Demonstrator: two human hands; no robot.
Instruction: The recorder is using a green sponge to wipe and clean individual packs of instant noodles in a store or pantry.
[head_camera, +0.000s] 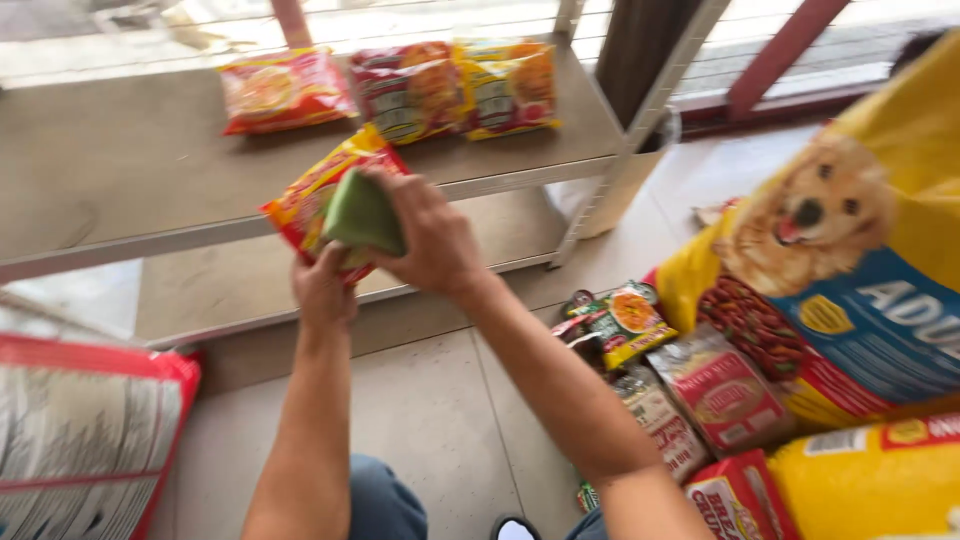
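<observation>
Knees low; bare floor (420, 400) between bag stacks. L hand (322, 288) grips red-yellow packet (305, 200) w/ R hand (430, 240) pressing green cloth (362, 212), by shelf edge (200, 232).

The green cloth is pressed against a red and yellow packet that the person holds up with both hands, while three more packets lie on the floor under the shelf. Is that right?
Not quite. The head view shows the three packets lying on top of the shelf, not on the floor under it. The rest holds: the right hand presses the green cloth against the red and yellow packet, with the left hand supporting it.

Bare shelf (110, 150) left of packets (400, 90)
</observation>
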